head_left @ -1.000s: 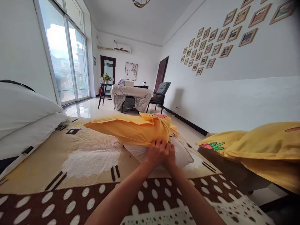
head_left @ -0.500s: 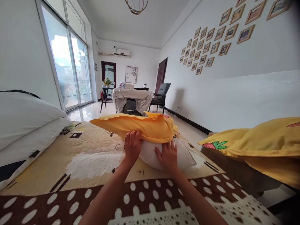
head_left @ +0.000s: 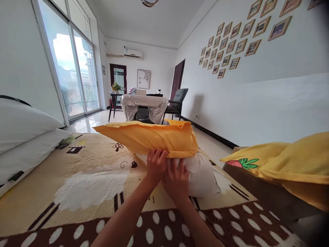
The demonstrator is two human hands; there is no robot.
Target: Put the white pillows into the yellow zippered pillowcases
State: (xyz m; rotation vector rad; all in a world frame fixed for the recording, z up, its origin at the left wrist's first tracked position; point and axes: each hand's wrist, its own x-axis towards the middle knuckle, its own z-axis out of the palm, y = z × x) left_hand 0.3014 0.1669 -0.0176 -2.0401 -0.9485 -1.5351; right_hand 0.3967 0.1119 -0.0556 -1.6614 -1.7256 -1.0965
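Yellow pillowcase (head_left: 164, 137) is lying partway over white pillow (head_left: 204, 175), mid-scene on patterned blanket (head_left: 92, 185); loose end is sticking out L, white fill is showing near & R below hem. Handling-wise, prob. best if L hand (head_left: 156, 163) is keeping hem hooked while R hand (head_left: 177, 178) is bracing the pillow, so fabric isn't slipping; tension should prob. be staying even along hem, w/o bunching.

Pose: forearms are reaching fwd from near edge & converging, hands sitting approx. side by side. L is curling fingers over hem, mostly closed, apparently gripping fabric; thumb unclear. R is resting slightly nearer, back up, fingers half bent on white pillow just under hem; can't tell if pinching anything. Another yellow pillow (head_left: 290, 157) is lying well R.
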